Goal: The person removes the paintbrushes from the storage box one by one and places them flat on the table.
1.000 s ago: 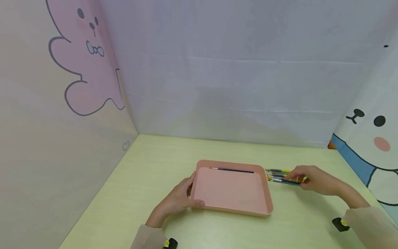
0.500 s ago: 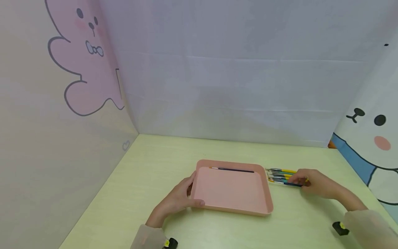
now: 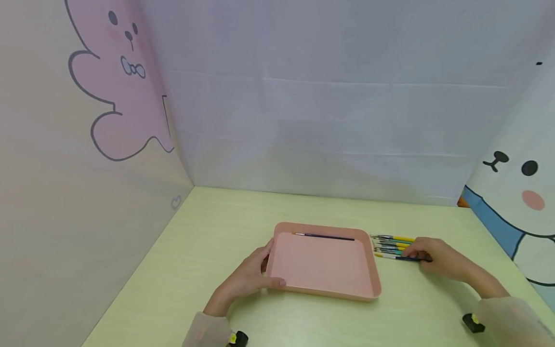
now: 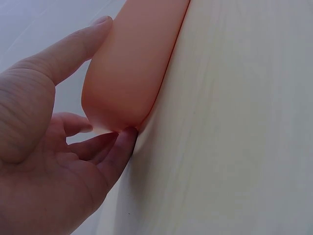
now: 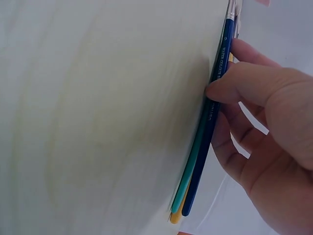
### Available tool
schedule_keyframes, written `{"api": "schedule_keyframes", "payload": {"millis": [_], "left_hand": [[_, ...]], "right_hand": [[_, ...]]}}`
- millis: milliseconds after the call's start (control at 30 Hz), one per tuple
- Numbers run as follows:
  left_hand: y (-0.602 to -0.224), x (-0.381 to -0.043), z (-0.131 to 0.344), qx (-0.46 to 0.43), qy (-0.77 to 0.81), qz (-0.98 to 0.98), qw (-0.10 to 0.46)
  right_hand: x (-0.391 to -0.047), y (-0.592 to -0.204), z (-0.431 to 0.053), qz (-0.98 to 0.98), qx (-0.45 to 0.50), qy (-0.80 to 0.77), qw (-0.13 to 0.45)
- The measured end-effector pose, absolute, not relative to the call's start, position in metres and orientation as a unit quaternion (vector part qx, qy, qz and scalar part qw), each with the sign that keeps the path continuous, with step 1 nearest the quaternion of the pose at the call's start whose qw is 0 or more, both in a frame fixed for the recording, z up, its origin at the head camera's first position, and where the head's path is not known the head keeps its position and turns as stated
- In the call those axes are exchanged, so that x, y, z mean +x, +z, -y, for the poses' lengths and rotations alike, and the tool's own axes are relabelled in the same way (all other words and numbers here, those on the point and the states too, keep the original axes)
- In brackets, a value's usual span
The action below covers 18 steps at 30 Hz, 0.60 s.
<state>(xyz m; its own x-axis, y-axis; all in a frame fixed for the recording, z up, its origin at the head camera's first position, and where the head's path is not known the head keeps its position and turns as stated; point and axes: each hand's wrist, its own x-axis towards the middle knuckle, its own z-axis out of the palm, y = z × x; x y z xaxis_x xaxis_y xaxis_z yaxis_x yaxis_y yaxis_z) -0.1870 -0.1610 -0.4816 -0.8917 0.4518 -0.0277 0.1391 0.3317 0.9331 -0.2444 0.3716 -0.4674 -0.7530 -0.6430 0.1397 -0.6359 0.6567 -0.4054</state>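
My left hand (image 3: 244,274) holds the near left corner of a shallow pink tray (image 3: 321,270). The thumb lies at the rim and, in the left wrist view, the other fingers touch the tray's outer wall and lower edge. Inside the tray, along its far side, lies a thin dark paintbrush (image 3: 325,236). To the right of the tray, my right hand (image 3: 438,258) pinches a dark blue paintbrush (image 5: 203,147) between thumb and fingers. Beside it are a green paintbrush (image 5: 188,178) and several more paintbrushes (image 3: 390,245), their bristles towards the tray; the fingers partly hide their handles.
The pale yellow table (image 3: 217,231) is bounded by a white back sheet (image 3: 321,144). A left sheet carries a pink bear drawing (image 3: 121,96), and a right one a white bear face (image 3: 511,193).
My right hand has shifted slightly towards me with the dark blue paintbrush, which now lies a little apart from the others. Those brushes sit more spread out. The left hand and tray have stayed put.
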Motion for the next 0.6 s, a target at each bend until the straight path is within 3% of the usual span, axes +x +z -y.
{"api": "schedule_keyframes", "payload": {"millis": [600], "left_hand": [[-0.4819,-0.1876,0.1615,0.184,0.547,-0.804,0.143]], "right_hand": [[-0.2411,-0.4687,-0.368,-0.91,-0.353,-0.211,-0.047]]}}
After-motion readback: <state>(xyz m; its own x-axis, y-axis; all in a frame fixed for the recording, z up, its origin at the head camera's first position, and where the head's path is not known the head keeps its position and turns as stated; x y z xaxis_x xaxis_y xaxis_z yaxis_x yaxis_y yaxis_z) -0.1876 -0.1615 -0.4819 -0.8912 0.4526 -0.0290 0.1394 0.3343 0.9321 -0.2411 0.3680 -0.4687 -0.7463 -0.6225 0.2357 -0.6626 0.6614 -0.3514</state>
